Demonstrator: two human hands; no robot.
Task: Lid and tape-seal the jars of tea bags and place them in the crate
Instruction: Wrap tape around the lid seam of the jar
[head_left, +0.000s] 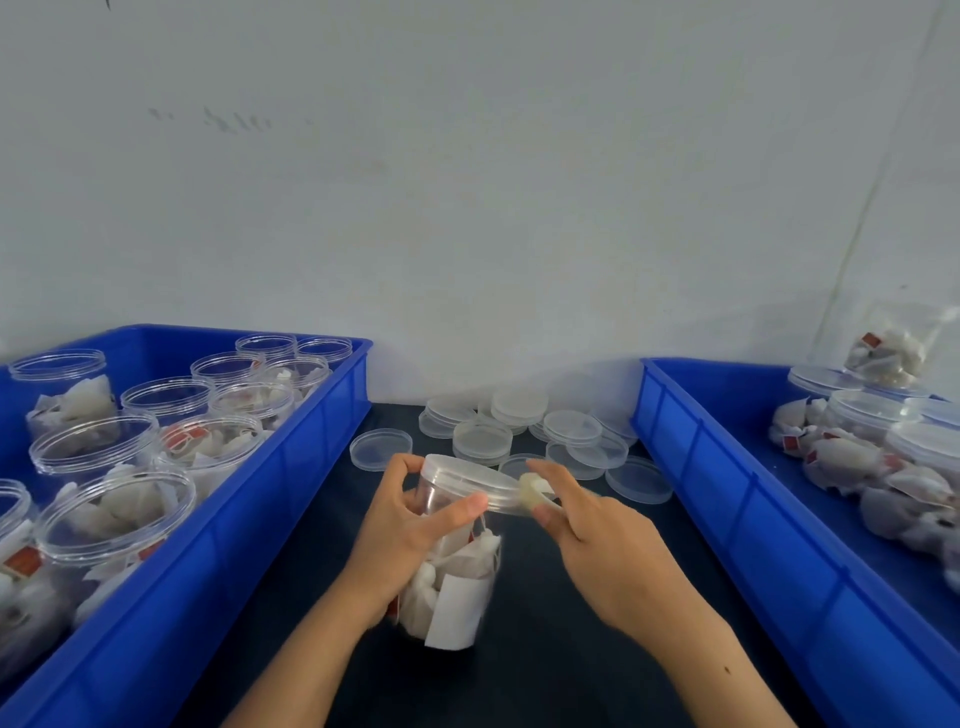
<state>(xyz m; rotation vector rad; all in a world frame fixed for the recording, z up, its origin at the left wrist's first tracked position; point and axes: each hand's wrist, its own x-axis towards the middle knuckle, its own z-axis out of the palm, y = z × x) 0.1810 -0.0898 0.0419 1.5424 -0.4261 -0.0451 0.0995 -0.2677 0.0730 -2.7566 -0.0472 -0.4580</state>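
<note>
Left hand (410, 525) grips lidded jar (457, 582) | right hand (587, 540) pinches tape roll (531, 491)

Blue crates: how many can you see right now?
2. One blue crate sits left of the hands, holding open jars of tea bags; the other blue crate sits right, holding lidded jars. Neither is fully in frame.

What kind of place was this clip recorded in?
Probably a small hand-packing station: a blue plastic crate of open clear jars of tea bags, loose clear plastic lids on a dark tabletop, against a bare wall.
</note>
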